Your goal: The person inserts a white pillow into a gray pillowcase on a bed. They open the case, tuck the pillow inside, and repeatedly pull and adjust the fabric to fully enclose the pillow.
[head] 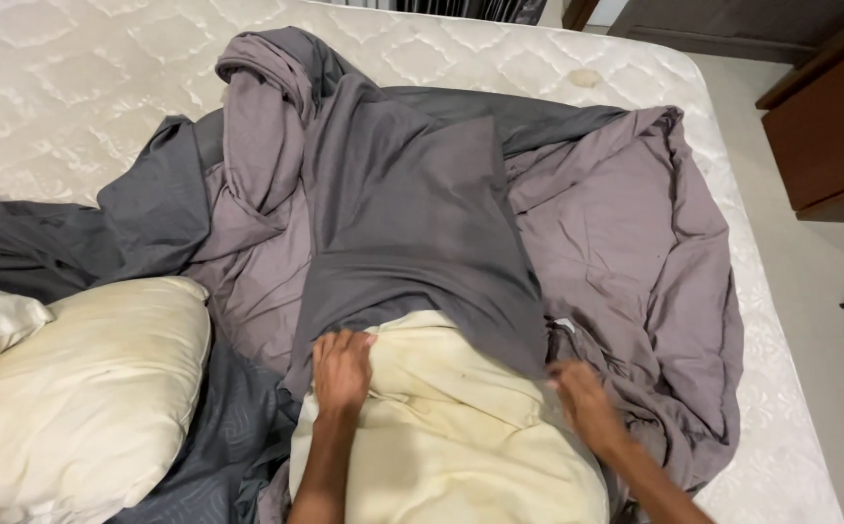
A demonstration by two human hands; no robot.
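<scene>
1. The bed shows a bare quilted white mattress that fills most of the view, its right edge running down beside a pale floor and a brown wooden cabinet.
2. A crumpled grey sheet sprawls over the middle and right of the bed, toward the near edge.
3. A bare cream pillow lies at the near left edge, apart from the work.
4. The grey pillowcase lies mid-bed, drawn over the far end of a second cream pillow at the near edge; the near half is uncovered.
5. The left hand presses flat, fingers spread, on the case's left hem.
6. The right hand is blurred; it seems closed on the right hem, though I cannot tell for sure.
7. Judging by this, the casing step is halfway; next calls for an even pull on both hems toward the near edge.
</scene>
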